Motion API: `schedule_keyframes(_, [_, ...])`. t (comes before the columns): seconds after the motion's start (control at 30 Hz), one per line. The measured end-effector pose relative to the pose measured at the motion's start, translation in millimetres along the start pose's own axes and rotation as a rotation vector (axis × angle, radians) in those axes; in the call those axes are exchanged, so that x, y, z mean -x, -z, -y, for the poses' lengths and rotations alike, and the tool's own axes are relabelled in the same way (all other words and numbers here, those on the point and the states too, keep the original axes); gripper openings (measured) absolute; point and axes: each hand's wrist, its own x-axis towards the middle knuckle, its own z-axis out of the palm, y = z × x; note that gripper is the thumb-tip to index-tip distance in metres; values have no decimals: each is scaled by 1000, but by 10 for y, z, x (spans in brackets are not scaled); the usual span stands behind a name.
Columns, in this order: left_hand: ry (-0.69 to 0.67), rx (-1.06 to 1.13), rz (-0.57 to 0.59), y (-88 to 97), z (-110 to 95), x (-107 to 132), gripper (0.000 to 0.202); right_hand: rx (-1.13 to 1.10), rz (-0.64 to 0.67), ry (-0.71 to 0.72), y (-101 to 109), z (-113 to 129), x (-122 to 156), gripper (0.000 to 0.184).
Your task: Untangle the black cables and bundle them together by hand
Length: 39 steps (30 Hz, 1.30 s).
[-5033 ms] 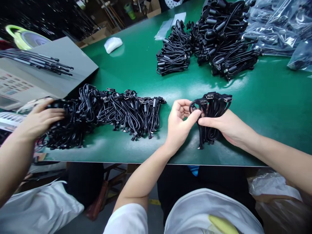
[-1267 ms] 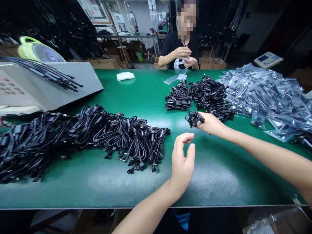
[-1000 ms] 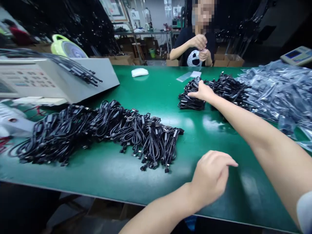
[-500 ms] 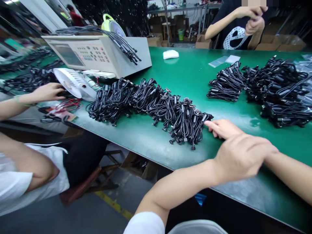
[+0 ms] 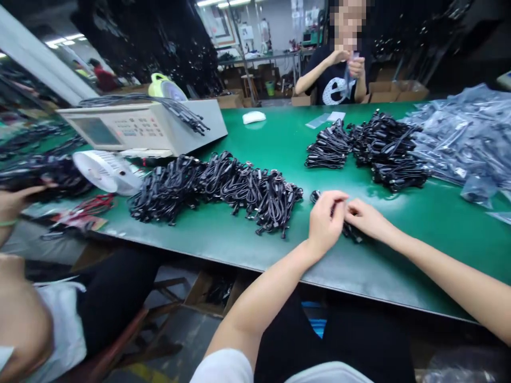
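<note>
A black coiled cable (image 5: 352, 233) lies low over the green table, partly hidden by my hands; one end pokes out to the left of them. My left hand (image 5: 326, 221) is closed around it, with the fingers curled. Right beside it, my right hand (image 5: 366, 218) pinches the same cable from the other side. Just to the left of my hands ends a long row of bundled black cables (image 5: 251, 194), their plugs pointing both ways.
More black cable bundles (image 5: 383, 143) lie at the right, beside a heap of bagged cables (image 5: 463, 133). A beige instrument (image 5: 159, 125) and a white fan (image 5: 107, 171) stand at the left. One co-worker (image 5: 335, 74) sits opposite; another's hand (image 5: 16, 205) reaches in at the left.
My right hand has drawn a cable away from the row's right end. My left hand, earlier over my right forearm, has come forward onto the cable. The view has shifted right.
</note>
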Motion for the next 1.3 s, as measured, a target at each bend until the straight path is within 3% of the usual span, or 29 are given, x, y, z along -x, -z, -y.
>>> schedule_keyframes(0.1, [260,140,-32,-19,3,-13,12,-13,85,-40,118,-80,179,15])
schedule_keyframes(0.17, [388,193,-22,-37,21,-20,15,-40,114,-69,142,-69,298,30])
schedule_keyframes(0.23, [479,201,11,-57,45,-20,19,-86,148,-89,160,-59,381,35])
schedule_keyframes(0.3, [547,202,27,-76,64,-14,23,-122,162,-95,190,-82,431,29])
schedule_keyframes(0.4, [643,210,30,-97,72,-2,27,-102,78,-9,235,-141,486,22])
schedule_keyframes(0.57, [671,224,-17,-91,49,-15,26,42,-170,248,260,-130,562,17])
schedule_keyframes(0.73, [745,299,-10,-81,44,-38,22,179,-326,287,257,-155,556,18])
schedule_keyframes(0.8, [799,351,-19,-87,42,-39,27,171,-318,311,227,-159,557,20])
schedule_keyframes(0.93, [792,459,9,-70,43,-48,26,158,-154,449,202,-91,580,23])
schedule_keyframes(1.0, [727,492,9,-40,40,-58,21,47,-135,433,258,-51,580,37])
schedule_keyframes(1.07, [680,511,18,-8,27,-65,18,-23,-238,338,349,-28,564,48])
schedule_keyframes(1.13, [669,542,72,13,1,-67,21,-62,-324,247,438,-13,538,45])
schedule_keyframes(1.2, [696,592,158,22,-27,-60,25,-205,-158,186,492,13,516,32])
schedule_keyframes(1.3, [751,655,259,27,-45,-44,29,-526,354,2,494,70,499,29])
